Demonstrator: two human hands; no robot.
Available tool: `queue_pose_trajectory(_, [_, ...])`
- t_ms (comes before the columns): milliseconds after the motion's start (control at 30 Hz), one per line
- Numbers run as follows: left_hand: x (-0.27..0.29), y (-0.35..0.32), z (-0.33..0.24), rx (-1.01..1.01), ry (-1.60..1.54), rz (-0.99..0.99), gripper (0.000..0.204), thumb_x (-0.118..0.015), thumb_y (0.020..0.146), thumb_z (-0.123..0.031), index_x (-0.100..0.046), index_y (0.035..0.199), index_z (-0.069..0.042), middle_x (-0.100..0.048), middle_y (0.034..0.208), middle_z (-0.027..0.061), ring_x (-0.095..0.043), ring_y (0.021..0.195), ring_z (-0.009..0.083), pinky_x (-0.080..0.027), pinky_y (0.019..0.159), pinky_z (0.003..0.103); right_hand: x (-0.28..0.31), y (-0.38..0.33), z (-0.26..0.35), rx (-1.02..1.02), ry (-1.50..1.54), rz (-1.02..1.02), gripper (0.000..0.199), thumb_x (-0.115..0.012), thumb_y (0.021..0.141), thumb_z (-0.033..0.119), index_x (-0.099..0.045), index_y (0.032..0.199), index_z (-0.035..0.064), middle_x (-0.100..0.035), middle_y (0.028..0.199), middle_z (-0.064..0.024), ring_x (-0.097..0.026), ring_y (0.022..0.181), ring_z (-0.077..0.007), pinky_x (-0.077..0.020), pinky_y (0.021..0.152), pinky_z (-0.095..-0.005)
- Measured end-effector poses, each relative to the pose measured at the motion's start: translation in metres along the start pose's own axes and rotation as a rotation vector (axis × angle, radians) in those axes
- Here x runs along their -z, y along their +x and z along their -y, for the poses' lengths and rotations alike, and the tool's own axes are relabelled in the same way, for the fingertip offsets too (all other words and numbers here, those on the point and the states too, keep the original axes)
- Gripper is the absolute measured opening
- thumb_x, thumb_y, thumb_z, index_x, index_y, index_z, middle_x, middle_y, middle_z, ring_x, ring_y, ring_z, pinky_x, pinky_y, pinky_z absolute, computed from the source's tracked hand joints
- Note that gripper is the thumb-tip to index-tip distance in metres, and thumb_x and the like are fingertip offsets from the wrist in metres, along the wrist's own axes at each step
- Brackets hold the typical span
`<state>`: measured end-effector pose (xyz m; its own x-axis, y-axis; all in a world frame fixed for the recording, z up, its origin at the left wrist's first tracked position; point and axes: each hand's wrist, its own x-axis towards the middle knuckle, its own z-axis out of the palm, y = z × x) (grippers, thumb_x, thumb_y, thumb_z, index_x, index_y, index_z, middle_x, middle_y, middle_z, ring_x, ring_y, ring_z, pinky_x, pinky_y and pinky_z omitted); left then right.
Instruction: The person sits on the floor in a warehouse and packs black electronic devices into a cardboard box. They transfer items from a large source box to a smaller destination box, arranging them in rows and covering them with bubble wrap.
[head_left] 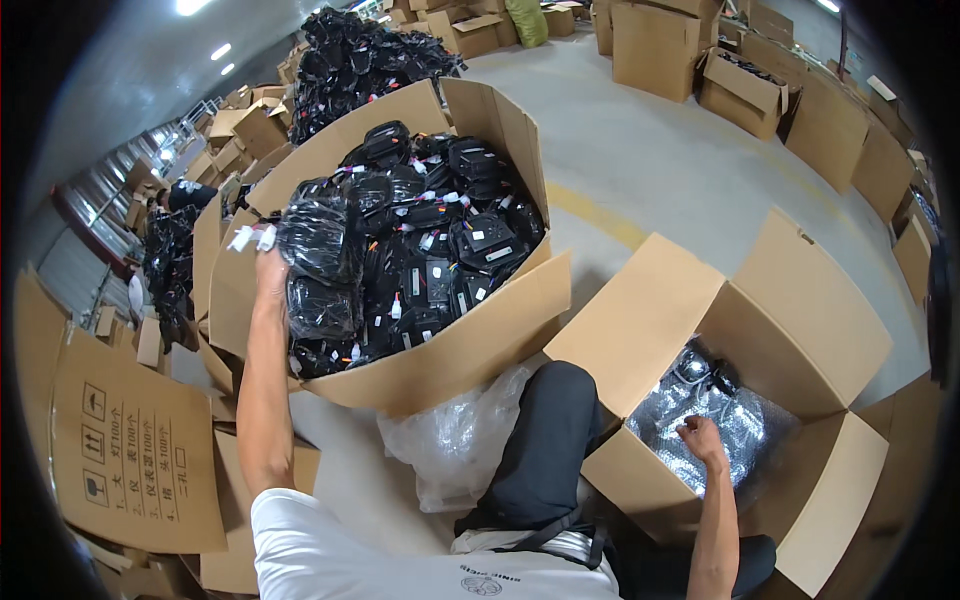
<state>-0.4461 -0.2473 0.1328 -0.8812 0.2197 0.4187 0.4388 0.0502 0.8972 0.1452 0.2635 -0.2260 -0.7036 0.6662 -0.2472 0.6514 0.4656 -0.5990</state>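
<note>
My left hand reaches into the large carton at the left. It is closed at the edge of a black unit in clear plastic wrap, beside white connectors; most of its fingers are hidden. Several black plastic units with coloured wires fill this large carton. Over a smaller open carton at the right, my right hand is curled with its fingertips together. Anything inside its grip is too small to make out. Silvery bubble wrap and a few dark wrapped parts lie below it.
A crumpled clear plastic bag lies on the floor between the cartons, next to my knee. Behind the large carton rises a heap of black parts. A printed carton stands at the left, and more cartons line the back.
</note>
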Motion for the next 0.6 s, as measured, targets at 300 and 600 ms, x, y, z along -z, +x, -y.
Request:
queue_pose_trajectory(300, [-0.24, -0.078, -0.058, -0.097, -0.672, 0.532, 0.026, -0.062, 0.099, -0.01, -0.06, 0.122, 0.001, -0.069, 0.114, 0.0094, -0.066, 0.103, 0.0167, -0.054, 0.091, 0.033, 0.082, -0.055, 0.258, 0.406, 0.849, 0.138, 0.036, -0.061, 0.103, 0.02, -0.064, 0.127, -0.0062, -0.073, 0.112, -0.0138, -0.07, 0.106, -0.0211, -0.0563, 0.093, -0.0346])
queue_pose_trajectory(600, [-0.471, -0.261, -0.092, -0.581, -0.468, 0.496, 0.018, -0.067, 0.089, 0.006, -0.068, 0.107, 0.001, -0.071, 0.1, 0.0112, -0.066, 0.085, 0.0161, -0.055, 0.08, 0.03, 0.143, -0.084, 0.248, 0.33, 1.886, -0.457, 0.039, -0.059, 0.105, 0.036, -0.059, 0.128, 0.0043, -0.068, 0.125, -0.0059, -0.065, 0.113, -0.0166, -0.0507, 0.101, -0.039])
